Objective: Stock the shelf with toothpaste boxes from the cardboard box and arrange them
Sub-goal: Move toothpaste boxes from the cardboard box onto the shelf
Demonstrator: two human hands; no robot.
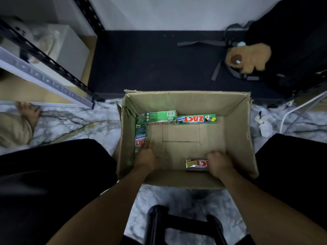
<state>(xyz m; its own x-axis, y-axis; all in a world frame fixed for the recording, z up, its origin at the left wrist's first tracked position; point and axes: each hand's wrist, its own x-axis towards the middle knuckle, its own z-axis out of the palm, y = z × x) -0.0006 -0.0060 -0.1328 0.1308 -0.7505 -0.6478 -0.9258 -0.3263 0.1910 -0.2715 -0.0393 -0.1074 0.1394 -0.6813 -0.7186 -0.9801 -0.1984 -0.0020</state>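
Bare left hand (pixel 146 156), right hand (pixel 218 162), black legwear (pixel 53 174) (possibly trousers)

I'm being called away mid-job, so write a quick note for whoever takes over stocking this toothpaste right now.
Left hand: fingers on the near end of the left-wall green box; grip unclear.
Right hand: fingers curled over the gold box by the near wall.
Barcode box and green Zact box lie along the far wall of the cardboard box.
Done: cannot tell; no toothpaste shows on the shelf at left.
Left: lift out all four, shelve, arrange.
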